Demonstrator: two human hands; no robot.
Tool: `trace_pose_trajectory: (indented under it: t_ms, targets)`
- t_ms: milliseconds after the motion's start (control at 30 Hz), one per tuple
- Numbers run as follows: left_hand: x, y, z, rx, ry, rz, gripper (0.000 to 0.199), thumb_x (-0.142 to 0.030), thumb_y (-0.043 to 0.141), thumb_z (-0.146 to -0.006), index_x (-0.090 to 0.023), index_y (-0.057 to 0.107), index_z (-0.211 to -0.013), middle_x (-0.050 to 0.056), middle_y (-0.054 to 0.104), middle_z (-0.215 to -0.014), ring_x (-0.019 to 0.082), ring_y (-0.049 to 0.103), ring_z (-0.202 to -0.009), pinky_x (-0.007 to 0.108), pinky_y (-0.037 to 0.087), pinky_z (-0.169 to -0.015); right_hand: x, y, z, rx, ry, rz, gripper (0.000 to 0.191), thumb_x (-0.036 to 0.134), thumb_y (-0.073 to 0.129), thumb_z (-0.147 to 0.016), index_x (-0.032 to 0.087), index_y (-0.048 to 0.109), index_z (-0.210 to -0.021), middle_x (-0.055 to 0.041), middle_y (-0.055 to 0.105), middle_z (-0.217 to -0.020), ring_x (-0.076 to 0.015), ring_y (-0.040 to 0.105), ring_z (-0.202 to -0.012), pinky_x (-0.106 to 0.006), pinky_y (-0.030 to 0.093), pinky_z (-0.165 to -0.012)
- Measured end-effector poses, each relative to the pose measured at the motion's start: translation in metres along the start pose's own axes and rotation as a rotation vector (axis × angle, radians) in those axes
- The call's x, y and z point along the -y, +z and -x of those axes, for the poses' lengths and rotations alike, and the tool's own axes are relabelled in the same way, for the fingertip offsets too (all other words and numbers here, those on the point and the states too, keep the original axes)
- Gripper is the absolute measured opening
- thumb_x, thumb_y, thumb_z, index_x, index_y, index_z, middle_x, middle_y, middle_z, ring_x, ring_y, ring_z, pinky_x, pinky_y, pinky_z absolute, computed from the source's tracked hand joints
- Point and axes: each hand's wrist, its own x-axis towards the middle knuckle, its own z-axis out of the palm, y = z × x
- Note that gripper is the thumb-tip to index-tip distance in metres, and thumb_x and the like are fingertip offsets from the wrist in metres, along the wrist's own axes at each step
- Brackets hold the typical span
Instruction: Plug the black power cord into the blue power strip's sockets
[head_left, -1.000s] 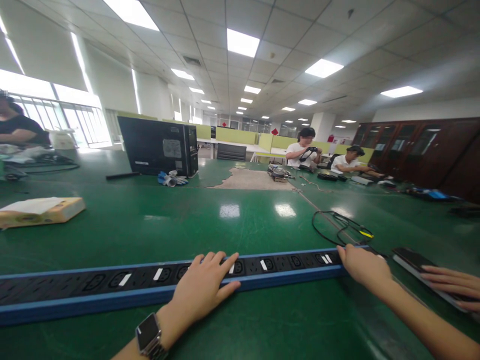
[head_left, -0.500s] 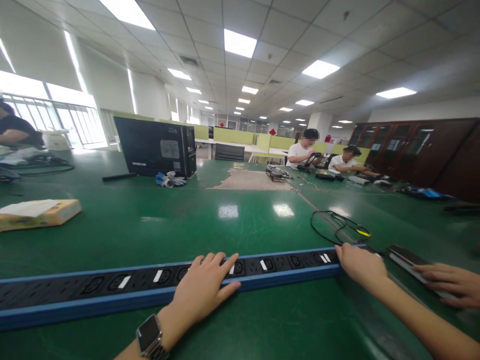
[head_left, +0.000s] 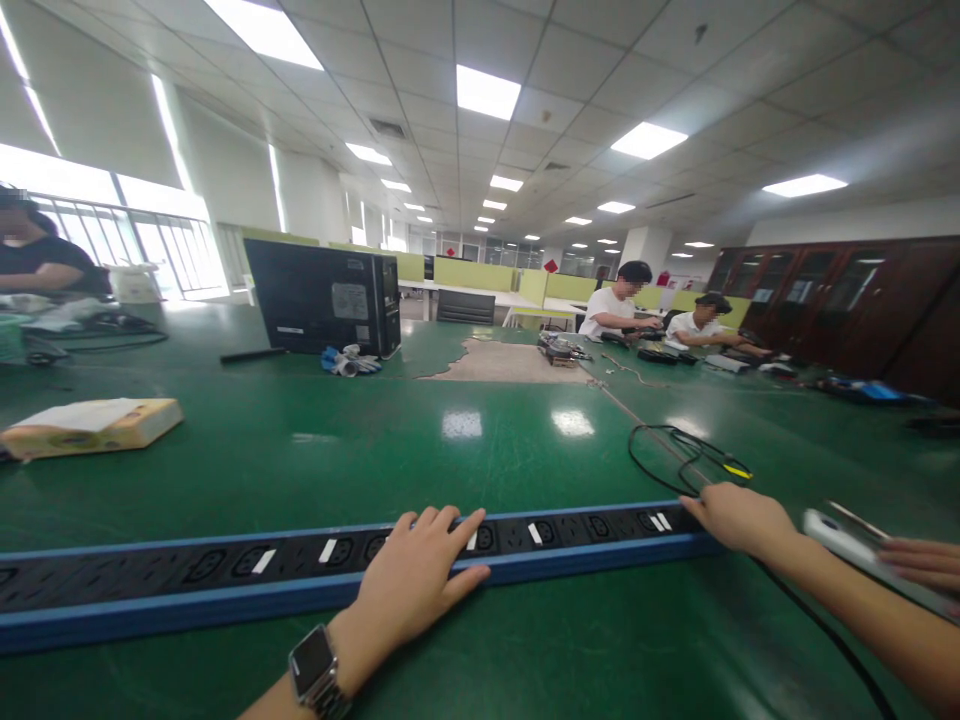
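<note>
A long blue-edged power strip (head_left: 315,592) with black sockets and white stickers lies across the green table. My left hand (head_left: 422,562) rests over its middle, fingers spread on top and the thumb by the near edge; a watch is on that wrist. At the strip's far right end, my right hand (head_left: 739,518) is closed round the end, its fingertips partly hidden. A black cable (head_left: 821,625) runs out below my right forearm. Beside it, another person's hand (head_left: 926,563) touches a white, slim object (head_left: 840,540), blurred by motion.
A looped black cable (head_left: 637,455) with a yellow tag lies beyond the strip's right end. Farther back are a black computer case (head_left: 311,300), gloves (head_left: 351,361) and a tissue pack (head_left: 105,428) at left. Other people sit around the table.
The white object under the other person's hand has shifted and tilted, showing its white face. The cable below my right forearm now shows. My hands stay on the strip; the view has shifted slightly.
</note>
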Motion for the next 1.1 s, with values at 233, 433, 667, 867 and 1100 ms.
trace_pose_trajectory:
  t_ms: [233, 433, 667, 867, 1100]
  targets:
    - [-0.001, 0.001, -0.002, 0.012, -0.003, -0.013, 0.059, -0.059, 0.037, -0.091, -0.031, 0.041, -0.142, 0.009, 0.058, -0.123, 0.03, 0.053, -0.11, 0.048, 0.038, -0.095, -0.013, 0.0, -0.012, 0.032, -0.042, 0.021, 0.054, 0.055, 0.033, -0.09, 0.015, 0.068, -0.079, -0.0186, 0.07, -0.095, -0.0361, 0.067, -0.091, -0.048, 0.049, -0.074]
    - [-0.001, 0.002, -0.002, 0.023, -0.007, -0.032, 0.059, -0.058, 0.038, -0.092, -0.031, 0.039, -0.144, 0.009, 0.057, -0.125, 0.03, 0.052, -0.11, 0.05, 0.037, -0.095, -0.014, 0.0, -0.012, 0.023, -0.076, 0.041, 0.053, 0.053, 0.033, -0.091, 0.015, 0.067, -0.077, -0.0187, 0.07, -0.092, -0.0362, 0.067, -0.089, -0.047, 0.049, -0.072]
    - [-0.002, 0.001, -0.001, 0.016, -0.006, -0.034, 0.058, -0.058, 0.039, -0.091, -0.031, 0.04, -0.143, 0.009, 0.058, -0.124, 0.03, 0.052, -0.11, 0.05, 0.038, -0.094, -0.021, 0.006, -0.019, 0.003, -0.123, 0.024, 0.052, 0.054, 0.036, -0.09, 0.016, 0.068, -0.072, -0.0181, 0.07, -0.086, -0.034, 0.068, -0.082, -0.045, 0.048, -0.07]
    - [-0.003, -0.001, -0.002, 0.031, -0.014, -0.021, 0.059, -0.058, 0.039, -0.091, -0.03, 0.04, -0.143, 0.01, 0.057, -0.126, 0.031, 0.052, -0.111, 0.05, 0.038, -0.095, -0.025, 0.004, -0.024, 0.051, -0.179, 0.023, 0.049, 0.05, 0.04, -0.089, 0.016, 0.067, -0.068, -0.0177, 0.07, -0.082, -0.0308, 0.068, -0.078, -0.041, 0.047, -0.07]
    - [-0.003, -0.001, -0.001, 0.025, -0.014, -0.021, 0.059, -0.058, 0.039, -0.091, -0.03, 0.04, -0.143, 0.01, 0.057, -0.125, 0.031, 0.052, -0.111, 0.051, 0.038, -0.096, -0.016, -0.02, -0.019, 0.165, -0.153, 0.043, 0.047, 0.05, 0.039, -0.088, 0.017, 0.069, -0.073, -0.0156, 0.07, -0.084, -0.0298, 0.067, -0.077, -0.04, 0.047, -0.068]
